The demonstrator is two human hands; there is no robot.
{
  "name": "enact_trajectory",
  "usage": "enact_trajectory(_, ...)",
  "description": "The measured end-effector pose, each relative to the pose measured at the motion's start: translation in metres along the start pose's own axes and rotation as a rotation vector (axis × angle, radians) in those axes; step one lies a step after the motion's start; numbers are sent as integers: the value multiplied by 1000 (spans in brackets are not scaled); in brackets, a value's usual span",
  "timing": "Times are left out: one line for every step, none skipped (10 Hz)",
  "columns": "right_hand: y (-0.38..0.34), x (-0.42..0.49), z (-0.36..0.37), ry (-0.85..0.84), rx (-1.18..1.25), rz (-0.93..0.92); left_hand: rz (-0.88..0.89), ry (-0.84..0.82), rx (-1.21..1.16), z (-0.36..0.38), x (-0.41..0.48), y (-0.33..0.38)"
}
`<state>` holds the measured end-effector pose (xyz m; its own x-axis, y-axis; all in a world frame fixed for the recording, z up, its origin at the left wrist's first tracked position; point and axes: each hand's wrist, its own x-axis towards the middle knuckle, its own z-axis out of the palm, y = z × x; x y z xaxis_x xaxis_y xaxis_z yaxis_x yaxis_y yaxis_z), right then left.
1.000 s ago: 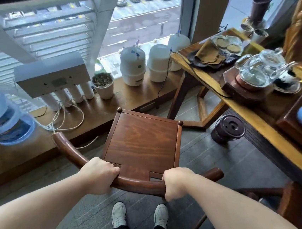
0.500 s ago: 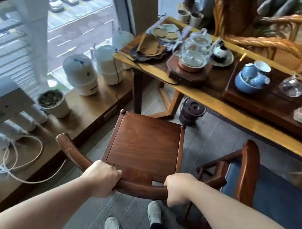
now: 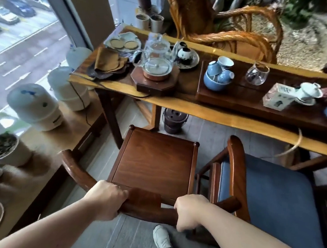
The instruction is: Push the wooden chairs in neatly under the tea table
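A dark wooden chair (image 3: 155, 161) with a square bare seat and a curved back rail stands in front of me, its front edge close to the left leg of the tea table (image 3: 229, 120). My left hand (image 3: 107, 200) grips the back rail left of the centre splat. My right hand (image 3: 189, 212) grips the same rail on the right. A second wooden chair with a blue cushion (image 3: 271, 198) stands just to the right, its front tucked under the table's yellow edge.
The table carries a glass kettle (image 3: 156, 63), blue cups (image 3: 219, 75), a glass (image 3: 257, 74) and a box. A dark bucket (image 3: 174, 121) sits on the floor under the table. White tanks (image 3: 36, 105) and a plant pot (image 3: 2, 148) line the window ledge at left. My shoe (image 3: 161, 237) is below the chair.
With both hands on its back rail, the chair has swung right, away from the window ledge, and come closer to the table. The blue-cushioned chair has come into fuller view.
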<state>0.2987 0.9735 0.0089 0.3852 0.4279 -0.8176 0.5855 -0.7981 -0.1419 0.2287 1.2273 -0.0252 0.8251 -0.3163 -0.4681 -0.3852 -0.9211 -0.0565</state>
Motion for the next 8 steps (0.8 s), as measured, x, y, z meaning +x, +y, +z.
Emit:
enact_trajectory(-1,-4,1,-6,31,32,27,6,5,-5,1,-1)
enact_trajectory(-7,-8,10,18,56,69,57,-11,16,-10,-3,1)
enact_trajectory(-12,-10,22,33,78,81,73,-32,22,-11,-8,2)
enact_trajectory(-14,-14,30,9,74,88,81,-59,2,-9,-12,8)
enact_trajectory(-13,-17,35,9,79,84,84,-69,-18,-7,-15,14)
enact_trajectory(-16,-25,36,22,95,87,55,-92,-10,-12,-18,16)
enact_trajectory(-14,-33,39,61,89,41,71,-139,-29,-19,-19,17)
enact_trajectory(-1,-45,30,133,60,24,111,-170,-68,-44,-17,17)
